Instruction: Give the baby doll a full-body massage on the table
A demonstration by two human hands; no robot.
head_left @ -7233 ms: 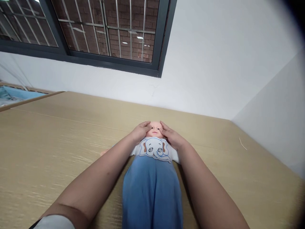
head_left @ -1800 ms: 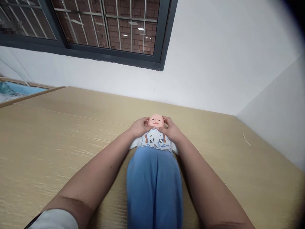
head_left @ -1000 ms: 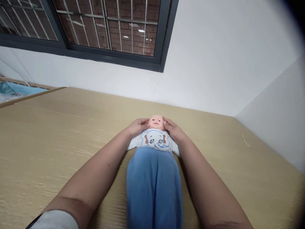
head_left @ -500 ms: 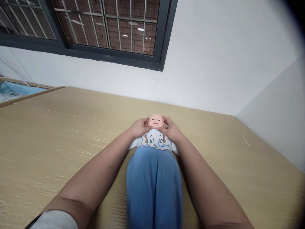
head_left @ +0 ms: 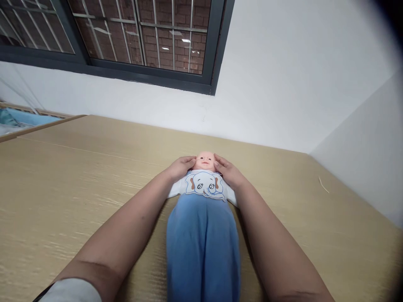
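A baby doll (head_left: 206, 160) lies face up on a wood-coloured surface, its head away from me. It wears a white top with an elephant patch (head_left: 206, 186) and long blue trousers (head_left: 203, 247). My left hand (head_left: 182, 167) rests against the left side of the doll's head, and my right hand (head_left: 227, 170) against the right side. Both hands cup the head between them, thumbs near the cheeks. The fingertips are partly hidden behind the head.
A pale wall (head_left: 267, 84) rises behind the surface (head_left: 78, 176), with a dark-framed barred window (head_left: 147, 73) at the upper left. A thin pale strip (head_left: 323, 185) lies at the right. Blue cloth (head_left: 34, 118) shows at the far left.
My thumbs have moved from below the doll's chin outward to the sides of its face, uncovering the neck area. Both hands have spread slightly apart.
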